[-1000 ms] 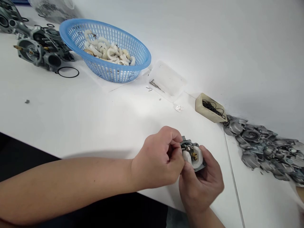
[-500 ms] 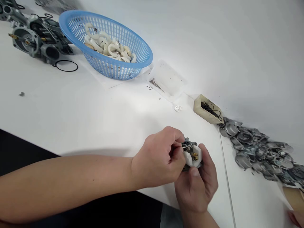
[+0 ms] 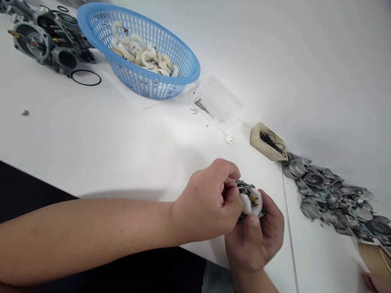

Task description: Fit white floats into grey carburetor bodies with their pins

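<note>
My right hand (image 3: 259,238) grips a small carburetor body (image 3: 246,188) from below, near the front of the table. A white plastic float (image 3: 257,202) sits on its upper side, with a brass part showing in the float's gap. The right thumb presses against the float. My left hand (image 3: 210,197) is closed at the carburetor's left side, thumb and fingers pinched together against it. Whatever the left fingertips pinch is hidden by the hand itself.
A blue basket (image 3: 139,77) holds many white floats. Thin metal pins lie in and beside a clear tray (image 3: 224,103). A cream box (image 3: 265,148) contains black rubber rings. Metal carburetor covers (image 3: 332,191) are piled right; carburetors (image 3: 45,44) and a black ring (image 3: 86,77) lie left.
Both hands and the carburetor have shifted slightly right in view. The left hand keeps its pinch and the right its hold; the basket appears a little higher as the view moves.
</note>
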{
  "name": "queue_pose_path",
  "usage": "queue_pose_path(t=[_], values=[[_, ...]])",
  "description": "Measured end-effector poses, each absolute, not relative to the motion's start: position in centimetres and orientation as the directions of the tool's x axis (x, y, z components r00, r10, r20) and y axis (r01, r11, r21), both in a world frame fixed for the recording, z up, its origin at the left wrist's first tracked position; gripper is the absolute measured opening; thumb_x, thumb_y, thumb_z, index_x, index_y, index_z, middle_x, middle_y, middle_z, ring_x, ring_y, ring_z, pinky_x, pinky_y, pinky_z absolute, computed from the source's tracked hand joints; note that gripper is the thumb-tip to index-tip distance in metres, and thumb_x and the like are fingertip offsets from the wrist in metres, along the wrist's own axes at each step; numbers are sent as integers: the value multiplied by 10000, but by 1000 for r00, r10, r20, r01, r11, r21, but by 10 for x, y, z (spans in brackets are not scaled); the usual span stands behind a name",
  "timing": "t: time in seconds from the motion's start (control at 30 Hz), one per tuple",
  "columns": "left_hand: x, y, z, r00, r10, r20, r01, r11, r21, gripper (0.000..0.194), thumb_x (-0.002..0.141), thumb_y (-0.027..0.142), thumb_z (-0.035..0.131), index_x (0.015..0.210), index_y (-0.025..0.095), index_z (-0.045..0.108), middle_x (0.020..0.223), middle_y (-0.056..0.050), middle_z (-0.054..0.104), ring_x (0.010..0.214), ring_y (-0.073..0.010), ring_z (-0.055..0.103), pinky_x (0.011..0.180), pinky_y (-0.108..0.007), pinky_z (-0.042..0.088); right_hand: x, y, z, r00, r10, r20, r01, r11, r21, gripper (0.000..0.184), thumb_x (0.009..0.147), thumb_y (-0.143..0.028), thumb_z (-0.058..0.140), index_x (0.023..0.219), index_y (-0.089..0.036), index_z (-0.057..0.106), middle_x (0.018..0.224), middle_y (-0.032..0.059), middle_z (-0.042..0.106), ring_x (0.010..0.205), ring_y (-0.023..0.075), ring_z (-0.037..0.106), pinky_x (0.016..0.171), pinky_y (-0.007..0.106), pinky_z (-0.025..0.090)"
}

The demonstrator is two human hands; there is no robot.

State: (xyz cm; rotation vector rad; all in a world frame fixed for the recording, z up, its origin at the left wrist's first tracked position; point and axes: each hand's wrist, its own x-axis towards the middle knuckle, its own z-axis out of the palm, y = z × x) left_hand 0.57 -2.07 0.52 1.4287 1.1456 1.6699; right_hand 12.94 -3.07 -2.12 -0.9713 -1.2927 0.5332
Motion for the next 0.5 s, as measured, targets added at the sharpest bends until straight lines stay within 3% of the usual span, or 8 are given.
queue_pose_path(t=[0.27, 0.5], values=[[6, -19, 8, -177, 920, 349, 59, -344, 937, 228, 697, 38, 500, 831, 199, 410, 574, 82, 445, 450, -56, 403, 469, -206, 352, 133, -30, -23, 258, 800, 542, 202, 504, -840, 341, 777, -261, 709, 1111, -198, 683, 958, 39, 702, 818, 181, 666, 715, 330, 553], [7, -19, 6, -162, 933, 320, 59, -315, 947, 231, 698, 35, 504, 821, 206, 409, 572, 87, 444, 461, -57, 402, 487, -208, 358, 134, -29, -21, 265, 793, 549, 281, 481, -831, 329, 775, -275, 702, 1094, -193, 699, 946, 57, 710, 801, 207, 676, 687, 367, 567]])
